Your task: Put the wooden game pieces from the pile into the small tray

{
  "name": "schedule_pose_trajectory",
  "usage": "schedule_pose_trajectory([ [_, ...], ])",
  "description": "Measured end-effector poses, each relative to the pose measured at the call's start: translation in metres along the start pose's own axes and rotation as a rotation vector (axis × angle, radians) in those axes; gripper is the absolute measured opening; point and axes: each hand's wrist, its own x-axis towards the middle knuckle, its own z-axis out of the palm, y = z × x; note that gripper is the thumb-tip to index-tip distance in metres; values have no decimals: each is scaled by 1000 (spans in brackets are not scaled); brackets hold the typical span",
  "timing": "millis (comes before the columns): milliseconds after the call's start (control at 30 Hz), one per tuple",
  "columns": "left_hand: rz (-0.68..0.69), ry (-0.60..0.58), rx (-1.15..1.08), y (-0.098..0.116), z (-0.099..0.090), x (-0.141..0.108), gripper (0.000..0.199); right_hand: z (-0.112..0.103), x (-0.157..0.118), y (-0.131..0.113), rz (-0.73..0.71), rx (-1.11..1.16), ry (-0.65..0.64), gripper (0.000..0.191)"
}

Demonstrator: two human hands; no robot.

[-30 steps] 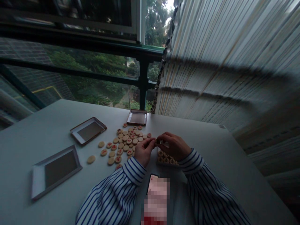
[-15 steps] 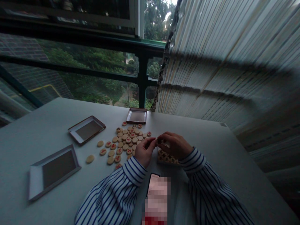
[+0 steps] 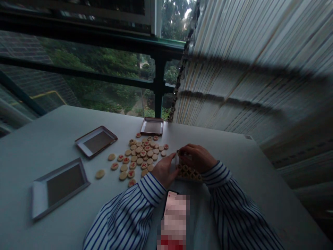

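Where the loose discs (image 3: 143, 153) lie scattered, near the centre of the frame, each looks light, stiff and hard to break, probably wooden and perhaps slippery on its flat face, so a pinch around the rim should suit best. Right of them on the bench (image 3: 249, 194), slightly right of centre, the box (image 3: 187, 179) holding rows of marked discs (image 3: 185, 168) is likely thin-walled; its sides seem the place to steady it. The left hand (image 3: 164, 171), just right of the loose discs, is at the box's left edge, thumb and forefinger narrowly parted, contact uncertain. The right hand (image 3: 197, 158) curls above the box, fingertips near its far left corner; whether they pinch anything cannot be told
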Motion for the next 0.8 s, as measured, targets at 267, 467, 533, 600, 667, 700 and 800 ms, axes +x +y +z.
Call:
schedule_pose_trajectory([
  [267,85,-170,119,2,-2,-3,65,6,3,2,96,-103,-140,26],
  [467,59,-230,181,5,-4,-3,66,13,5,-1,113,-166,-201,27],
  [533,46,-249,184,6,-4,-3,67,15,5,0,120,-179,-213,27],
  [600,32,-267,186,6,-4,-3,68,17,4,0,119,-190,-215,27],
  [667,18,-284,188,6,-4,-3,68,18,4,0,109,-199,-213,27],
  [700,13,-289,188,6,-4,-3,68,18,4,0,102,-202,-212,27],
  [800,7,-288,188,6,-3,-4,67,18,4,-1,93,-206,-218,26],
])
